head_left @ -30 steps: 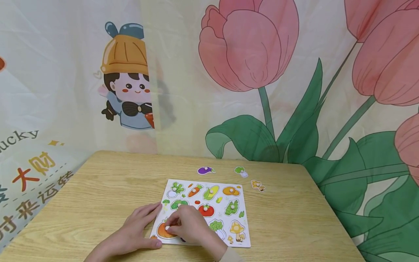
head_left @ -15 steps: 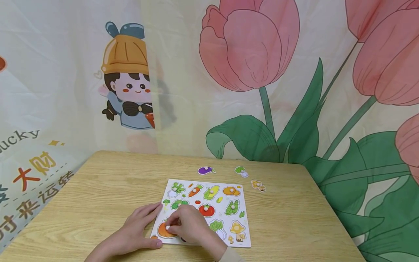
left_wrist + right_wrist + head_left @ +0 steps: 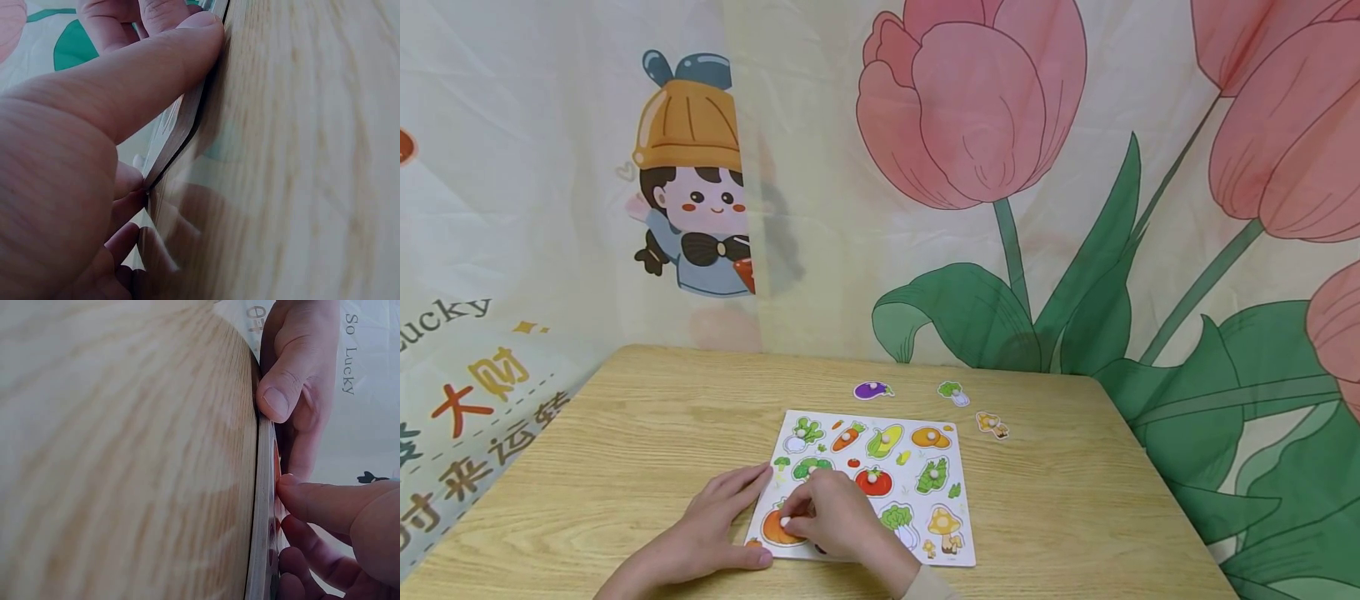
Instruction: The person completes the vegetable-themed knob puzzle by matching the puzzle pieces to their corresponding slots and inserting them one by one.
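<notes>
A white vegetable peg puzzle board [image 3: 917, 529] lies flat on the table. My left hand [image 3: 703, 525] rests at its left side, fingers along the left edge and thumb [image 3: 169, 56] against the near left corner. With thumb and forefinger, my right hand [image 3: 838, 517] pinches the white knob of the pumpkin puzzle piece [image 3: 775, 531], which lies at the board's near left. Whether that piece sits fully flush cannot be told. The right hand covers part of the bottom row, where a dark patch shows beneath it. The right thumb [image 3: 331, 503] appears close over the board in the right wrist view.
Beyond the board lie loose knobbed pieces: an eggplant [image 3: 872, 390], a bok choy [image 3: 953, 393] and a mushroom [image 3: 992, 425]. Knobbed pieces such as the tomato [image 3: 872, 481] and carrot [image 3: 848, 436] sit in the board. A printed curtain [image 3: 820, 208] hangs behind the wooden table [image 3: 1060, 517].
</notes>
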Demonstrator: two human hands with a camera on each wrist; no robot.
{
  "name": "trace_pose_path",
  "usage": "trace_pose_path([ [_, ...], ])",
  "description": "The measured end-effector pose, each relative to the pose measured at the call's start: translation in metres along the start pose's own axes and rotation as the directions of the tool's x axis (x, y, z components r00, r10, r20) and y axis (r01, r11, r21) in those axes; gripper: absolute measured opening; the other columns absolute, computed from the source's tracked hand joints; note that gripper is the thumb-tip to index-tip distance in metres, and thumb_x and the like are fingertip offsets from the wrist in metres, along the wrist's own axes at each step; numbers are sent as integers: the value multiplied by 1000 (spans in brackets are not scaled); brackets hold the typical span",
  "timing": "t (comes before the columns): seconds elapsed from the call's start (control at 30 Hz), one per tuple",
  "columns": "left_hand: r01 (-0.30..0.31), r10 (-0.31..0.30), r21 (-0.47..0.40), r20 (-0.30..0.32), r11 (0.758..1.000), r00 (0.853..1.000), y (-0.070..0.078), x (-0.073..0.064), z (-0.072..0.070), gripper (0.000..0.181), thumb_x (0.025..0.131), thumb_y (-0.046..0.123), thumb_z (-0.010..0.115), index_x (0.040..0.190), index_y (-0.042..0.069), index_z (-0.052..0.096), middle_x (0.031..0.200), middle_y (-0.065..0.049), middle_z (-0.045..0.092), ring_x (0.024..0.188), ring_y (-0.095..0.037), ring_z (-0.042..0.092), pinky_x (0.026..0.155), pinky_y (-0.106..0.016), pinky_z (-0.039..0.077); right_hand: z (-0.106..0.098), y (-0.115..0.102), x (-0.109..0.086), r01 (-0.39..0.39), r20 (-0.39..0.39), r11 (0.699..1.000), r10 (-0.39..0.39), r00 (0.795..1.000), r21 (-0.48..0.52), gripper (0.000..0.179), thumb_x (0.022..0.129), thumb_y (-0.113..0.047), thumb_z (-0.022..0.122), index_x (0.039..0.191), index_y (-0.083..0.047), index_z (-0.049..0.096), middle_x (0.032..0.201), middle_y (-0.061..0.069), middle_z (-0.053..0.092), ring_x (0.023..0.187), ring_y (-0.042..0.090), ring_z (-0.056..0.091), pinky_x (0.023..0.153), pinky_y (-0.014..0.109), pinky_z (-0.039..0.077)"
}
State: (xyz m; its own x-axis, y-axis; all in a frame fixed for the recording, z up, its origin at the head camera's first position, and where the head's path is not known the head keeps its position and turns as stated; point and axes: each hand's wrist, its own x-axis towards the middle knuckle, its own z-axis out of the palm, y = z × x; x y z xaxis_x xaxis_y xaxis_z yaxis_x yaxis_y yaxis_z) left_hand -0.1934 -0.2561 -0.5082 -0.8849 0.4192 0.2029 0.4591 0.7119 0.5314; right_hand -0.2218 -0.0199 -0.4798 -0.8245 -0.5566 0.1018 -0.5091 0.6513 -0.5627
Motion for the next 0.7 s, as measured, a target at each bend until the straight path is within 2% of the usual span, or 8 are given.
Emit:
trace_pose_path([
  [0.37,4,-4,3,7,1000,1000,0,0,0,112,77,63,88,161,2,44,164,-20,43,146,-49,35,106,-76,34,-1,0,0,14,-4,1000,-14,1000,-3,5,90,-23,88,91,-27,86,75,-21,56,71,-6,44,64,15,38],
  [0.7,29,-28,-34,15,999,999,0,0,0,113,77,65,87,161,2,44,164,-18,43,147,-46,32,108,-76,31,-4,2,1,32,22,999,-33,999,23,5,91,-22,87,94,-26,86,75,-25,62,72,-5,50,65,14,41],
])
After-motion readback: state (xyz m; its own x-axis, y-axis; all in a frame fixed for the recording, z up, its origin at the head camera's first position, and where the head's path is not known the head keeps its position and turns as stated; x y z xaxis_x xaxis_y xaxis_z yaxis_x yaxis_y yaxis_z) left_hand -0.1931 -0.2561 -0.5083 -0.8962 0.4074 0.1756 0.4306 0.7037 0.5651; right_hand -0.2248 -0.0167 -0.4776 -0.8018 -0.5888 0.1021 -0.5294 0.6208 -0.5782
